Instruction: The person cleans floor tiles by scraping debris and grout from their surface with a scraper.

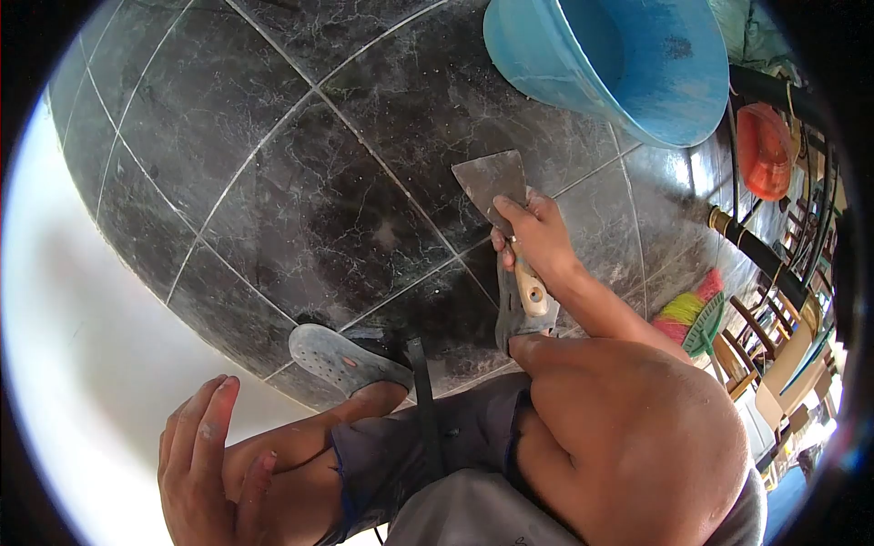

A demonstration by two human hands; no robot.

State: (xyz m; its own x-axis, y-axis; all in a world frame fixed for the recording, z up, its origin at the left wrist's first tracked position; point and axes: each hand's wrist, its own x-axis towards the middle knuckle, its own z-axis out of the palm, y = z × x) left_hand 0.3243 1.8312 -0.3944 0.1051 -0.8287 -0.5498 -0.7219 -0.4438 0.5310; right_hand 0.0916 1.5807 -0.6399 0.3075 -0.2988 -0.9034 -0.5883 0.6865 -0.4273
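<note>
My right hand (539,238) is closed round a putty knife (494,182) near its blade, with the thumb on the metal. The blade is broad and grey and points up and left over the dark tiled floor (364,218). Its pale wooden handle (532,293) hangs below the hand, above my right shoe. At the lower left, my left hand (205,455) is raised beside my left leg, its fingers apart and nothing in it. White dust marks its fingertips.
A blue bucket (510,45) stands at the upper right. Beyond it are a red-orange basin (765,150), a dark pole (765,255), a green and pink broom (696,314) and wooden furniture (792,355). A white wall (100,318) borders the floor at left. My grey shoe (341,359) rests near it.
</note>
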